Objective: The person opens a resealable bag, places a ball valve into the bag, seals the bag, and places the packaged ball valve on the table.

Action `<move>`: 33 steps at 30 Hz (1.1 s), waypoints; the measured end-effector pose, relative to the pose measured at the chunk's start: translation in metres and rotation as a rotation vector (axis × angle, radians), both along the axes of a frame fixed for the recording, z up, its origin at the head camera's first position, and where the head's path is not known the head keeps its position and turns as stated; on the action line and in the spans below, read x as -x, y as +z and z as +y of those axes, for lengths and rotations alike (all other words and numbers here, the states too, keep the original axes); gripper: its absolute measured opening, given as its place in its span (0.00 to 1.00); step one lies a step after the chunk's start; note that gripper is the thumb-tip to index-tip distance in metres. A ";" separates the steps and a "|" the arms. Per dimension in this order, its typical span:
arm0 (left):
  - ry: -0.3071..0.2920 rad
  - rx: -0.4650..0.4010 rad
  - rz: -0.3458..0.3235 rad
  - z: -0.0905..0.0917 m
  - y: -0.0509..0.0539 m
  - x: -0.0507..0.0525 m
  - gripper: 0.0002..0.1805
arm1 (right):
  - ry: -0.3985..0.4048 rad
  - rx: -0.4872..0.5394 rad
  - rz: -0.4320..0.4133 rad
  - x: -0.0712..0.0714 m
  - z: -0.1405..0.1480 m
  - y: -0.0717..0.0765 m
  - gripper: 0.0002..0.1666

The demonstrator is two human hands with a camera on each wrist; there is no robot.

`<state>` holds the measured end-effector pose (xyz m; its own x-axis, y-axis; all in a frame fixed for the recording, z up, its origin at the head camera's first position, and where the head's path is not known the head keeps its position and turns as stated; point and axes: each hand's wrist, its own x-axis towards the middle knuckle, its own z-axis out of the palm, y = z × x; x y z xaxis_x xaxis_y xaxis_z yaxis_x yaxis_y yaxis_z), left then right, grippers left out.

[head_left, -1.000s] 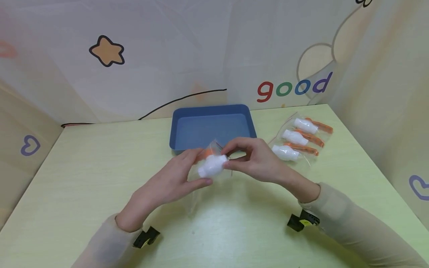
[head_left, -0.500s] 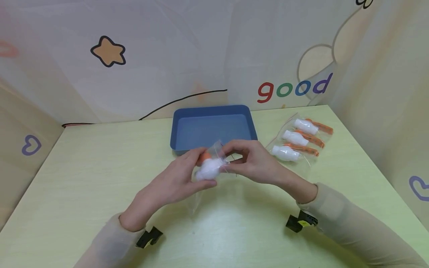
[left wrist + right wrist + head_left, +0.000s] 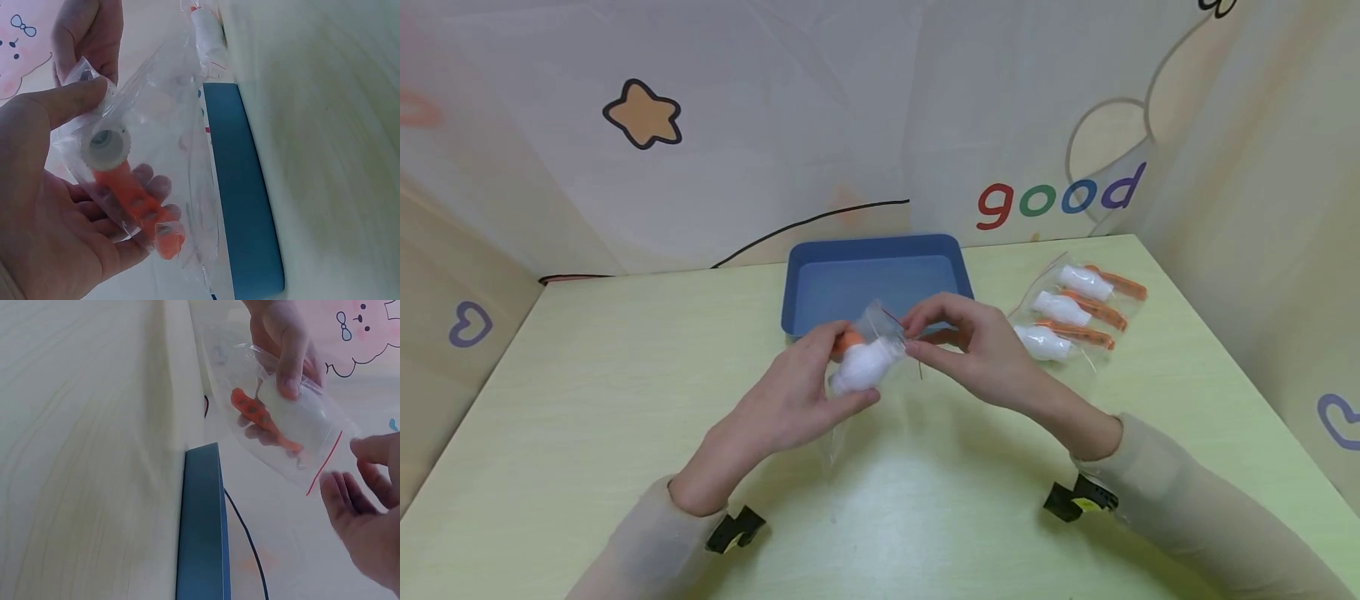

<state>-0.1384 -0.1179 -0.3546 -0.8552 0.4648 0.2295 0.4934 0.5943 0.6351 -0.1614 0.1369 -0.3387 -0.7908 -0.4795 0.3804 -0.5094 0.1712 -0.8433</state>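
Note:
My left hand grips a clear zip-lock bag above the table, its thumb on the near side and the fingers behind. Inside are a white plastic bottle-shaped piece with a round open neck, and an orange strip-like piece with holes. At the bag's red-lined mouth, my right hand pinches the edge between thumb and fingers; the exact contact is hard to see. In the right wrist view, the red zip line runs close to the right fingertips.
A shallow blue tray stands behind the hands near the back wall. To the right lie several clear bags with similar white and orange pieces. A printed curtain borders the table at the back and sides.
My right fingers have shifted slightly up along the bag's mouth, away from the white piece. The left hand keeps its hold, and the bag has tilted and moved slightly left.

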 end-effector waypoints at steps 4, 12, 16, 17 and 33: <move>0.036 -0.008 0.007 -0.001 0.000 0.001 0.34 | -0.132 -0.093 0.038 -0.003 0.003 0.001 0.06; 0.068 -0.033 0.033 -0.001 0.001 0.003 0.32 | -0.095 -0.310 -0.052 -0.007 0.005 -0.004 0.13; 0.068 -0.045 0.041 0.000 0.000 0.002 0.33 | -0.048 -0.308 -0.043 -0.008 0.002 -0.004 0.07; 0.070 -0.045 0.042 0.001 0.000 0.002 0.33 | -0.045 -0.301 -0.047 -0.007 0.001 -0.004 0.07; 0.059 -0.074 -0.026 0.005 -0.002 0.001 0.42 | -0.077 -0.157 -0.071 -0.008 -0.004 -0.001 0.09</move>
